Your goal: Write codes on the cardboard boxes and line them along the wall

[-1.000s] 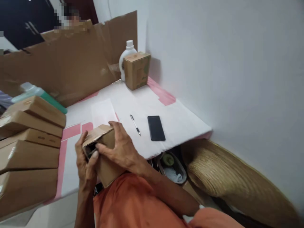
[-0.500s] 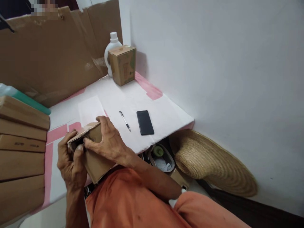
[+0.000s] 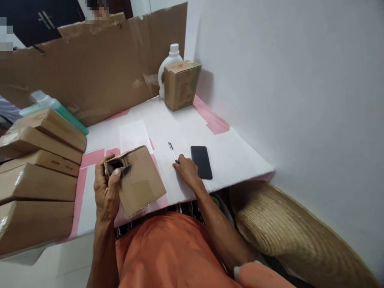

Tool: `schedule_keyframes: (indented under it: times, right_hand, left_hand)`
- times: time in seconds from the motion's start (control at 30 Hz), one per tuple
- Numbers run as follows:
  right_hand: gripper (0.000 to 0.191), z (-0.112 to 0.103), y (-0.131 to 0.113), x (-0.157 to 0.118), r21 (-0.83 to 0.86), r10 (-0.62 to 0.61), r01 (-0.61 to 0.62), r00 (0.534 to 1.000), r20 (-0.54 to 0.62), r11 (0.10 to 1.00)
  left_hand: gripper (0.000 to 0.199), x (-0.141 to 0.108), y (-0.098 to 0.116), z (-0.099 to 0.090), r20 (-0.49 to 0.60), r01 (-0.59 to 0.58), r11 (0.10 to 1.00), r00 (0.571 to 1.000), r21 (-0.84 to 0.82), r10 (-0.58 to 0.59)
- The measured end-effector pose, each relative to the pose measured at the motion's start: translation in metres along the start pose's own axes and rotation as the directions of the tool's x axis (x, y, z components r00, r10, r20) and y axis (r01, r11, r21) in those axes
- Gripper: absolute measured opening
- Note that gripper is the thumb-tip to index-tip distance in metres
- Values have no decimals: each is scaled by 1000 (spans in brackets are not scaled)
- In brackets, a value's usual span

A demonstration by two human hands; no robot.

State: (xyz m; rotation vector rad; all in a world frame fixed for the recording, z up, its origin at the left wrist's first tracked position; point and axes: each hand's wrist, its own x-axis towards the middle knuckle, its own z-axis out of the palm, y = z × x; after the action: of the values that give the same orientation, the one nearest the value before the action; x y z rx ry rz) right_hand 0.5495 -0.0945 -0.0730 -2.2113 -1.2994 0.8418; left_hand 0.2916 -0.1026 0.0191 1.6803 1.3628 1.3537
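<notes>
My left hand (image 3: 108, 186) grips a small cardboard box (image 3: 143, 178) by its left side, the thumb lying at a torn, black-smudged hole (image 3: 119, 165) near the box's upper left corner. The box is tilted over the table's front part. To the right, my right hand (image 3: 188, 171) has its thumb and fingers closed around the dark lower end of a pen (image 3: 172, 149). The pen's clear shaft and cap end point away from me on the white cloth. Just right of that hand lies a black phone (image 3: 201, 162).
Several cardboard boxes (image 3: 39, 188) are stacked at left, with a green-liquid bottle (image 3: 67, 118) behind. A white jug (image 3: 174, 52) and another box (image 3: 182, 86) stand at the back. A cardboard panel (image 3: 99, 72) borders the table. A straw hat (image 3: 279, 216) leans by the wall; a person is partly visible beyond.
My right hand has left the box and moved right to the pen. My left hand still holds the box, which is turned so its torn face shows more. The view has shifted left.
</notes>
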Motion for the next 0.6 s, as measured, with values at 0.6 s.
schedule_keyframes:
  times: [0.6]
  right_hand:
    - [19,-20,-99,-99,899,-563,398,792,-237,181]
  left_hand:
    - [73,-12,5,-9,162,2,999,987,44,-9]
